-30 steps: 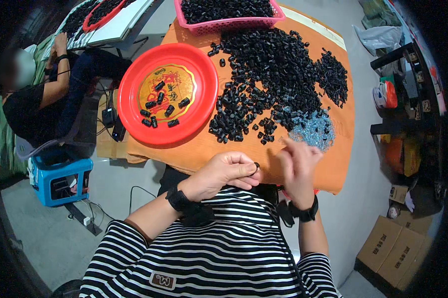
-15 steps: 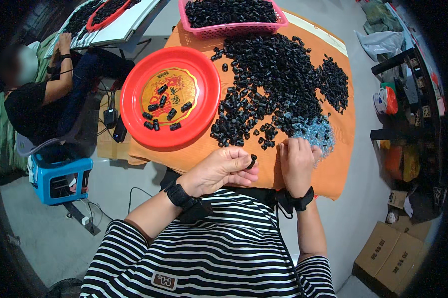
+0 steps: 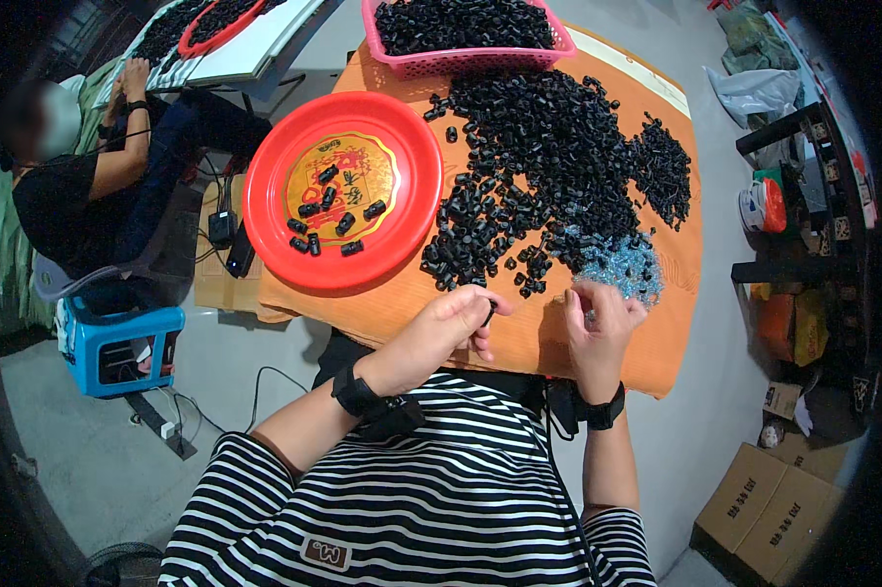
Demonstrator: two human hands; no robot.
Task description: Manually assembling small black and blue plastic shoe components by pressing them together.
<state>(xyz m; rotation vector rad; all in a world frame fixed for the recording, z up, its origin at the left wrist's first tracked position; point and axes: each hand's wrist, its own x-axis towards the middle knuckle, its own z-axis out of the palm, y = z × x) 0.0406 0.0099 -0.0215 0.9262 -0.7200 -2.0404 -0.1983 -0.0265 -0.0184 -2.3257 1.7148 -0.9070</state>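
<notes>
My left hand (image 3: 451, 328) is closed, pinching a small black plastic cord-lock part (image 3: 490, 311) between thumb and fingers over the table's near edge. To its right, my right hand (image 3: 599, 323) hangs just in front of a pile of tiny pale-blue shiny springs (image 3: 639, 269). Its fingertips are drawn together; whatever they hold is too small to make out. Beyond my hands spreads a big heap of small black plastic parts (image 3: 544, 127), with a pile of thinner black pieces (image 3: 662, 176) at its right. Several black cord locks (image 3: 346, 224) lie on a red round plate (image 3: 265, 230) at the left.
An orange cloth (image 3: 519, 342) covers the table. A pink basket (image 3: 470, 67) full of black parts stands at the far edge. Another person (image 3: 89, 176) works at a white table (image 3: 265, 49) at far left. A blue stool (image 3: 128, 347), cardboard boxes (image 3: 769, 504) and a dark shelf (image 3: 803, 274) surround me.
My right hand has drawn back slightly from the springs, its fingers turning up into a pinch. My left hand has tilted around the black part. The whole view has shifted slightly.
</notes>
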